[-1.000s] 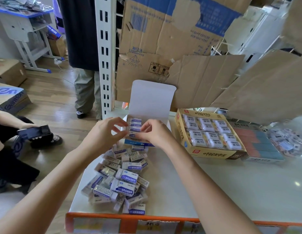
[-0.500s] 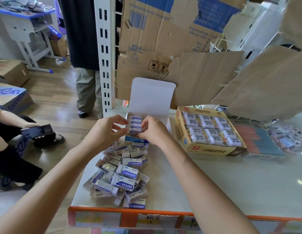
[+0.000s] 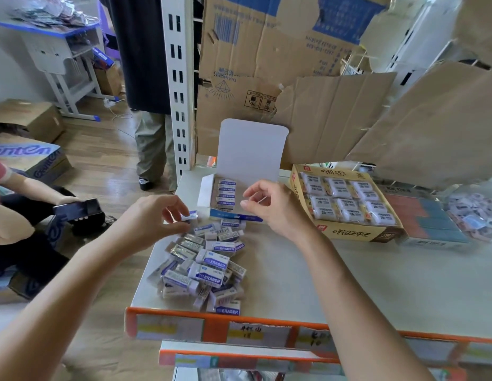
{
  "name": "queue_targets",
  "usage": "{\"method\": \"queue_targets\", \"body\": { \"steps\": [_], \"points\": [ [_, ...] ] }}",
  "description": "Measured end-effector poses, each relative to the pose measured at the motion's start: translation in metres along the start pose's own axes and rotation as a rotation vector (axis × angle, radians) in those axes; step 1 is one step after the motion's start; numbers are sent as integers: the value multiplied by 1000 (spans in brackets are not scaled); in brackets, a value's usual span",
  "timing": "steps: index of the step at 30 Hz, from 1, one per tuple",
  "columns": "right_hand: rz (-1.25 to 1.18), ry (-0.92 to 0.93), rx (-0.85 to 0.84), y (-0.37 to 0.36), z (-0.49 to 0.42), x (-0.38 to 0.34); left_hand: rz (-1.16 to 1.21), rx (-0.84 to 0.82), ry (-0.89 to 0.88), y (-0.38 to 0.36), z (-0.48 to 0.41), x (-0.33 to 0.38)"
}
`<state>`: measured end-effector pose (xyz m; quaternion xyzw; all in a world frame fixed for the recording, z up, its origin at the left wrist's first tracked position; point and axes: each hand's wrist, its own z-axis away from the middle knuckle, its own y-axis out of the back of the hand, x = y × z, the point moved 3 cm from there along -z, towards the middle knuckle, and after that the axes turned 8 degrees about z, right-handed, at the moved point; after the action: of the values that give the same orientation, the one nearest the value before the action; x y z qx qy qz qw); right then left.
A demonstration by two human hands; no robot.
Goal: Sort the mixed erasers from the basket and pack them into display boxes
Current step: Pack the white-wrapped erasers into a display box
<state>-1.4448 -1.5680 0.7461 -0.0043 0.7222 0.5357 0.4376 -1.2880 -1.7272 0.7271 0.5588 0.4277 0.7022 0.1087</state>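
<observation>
The erasers (image 3: 203,265) are white with blue-violet sleeves. The box (image 3: 251,149) is white inside with a blue front strip. The yellow box (image 3: 346,232) carries red tags and a brown corner. The blocks (image 3: 426,215) are red and teal. The table (image 3: 376,284) is pale grey, edged orange.

I count at least four blue-and-white sleeved erasers (image 3: 226,196) in one white card box (image 3: 206,193). Twelve clear-wrapped white erasers (image 3: 346,204) fill one yellow card box (image 3: 349,232). One further eraser (image 3: 191,215) sits in the left hand (image 3: 154,218). The loose pile (image 3: 203,266) holds over twenty; I cannot count it exactly.
</observation>
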Motion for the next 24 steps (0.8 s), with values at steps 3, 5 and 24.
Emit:
{"method": "queue_targets", "body": {
  "steps": [3, 5, 24],
  "points": [
    [-7, 24, 1, -1, 7, -3, -26, 14, -3, -1, 2, 6],
    [-23, 35, 8, -1, 11, -4, -54, 5, -11, -3, 1, 10],
    [-511, -15, -130, -23, 33, -29, 953, 105, -8, -7, 8, 43]
  ]
}}
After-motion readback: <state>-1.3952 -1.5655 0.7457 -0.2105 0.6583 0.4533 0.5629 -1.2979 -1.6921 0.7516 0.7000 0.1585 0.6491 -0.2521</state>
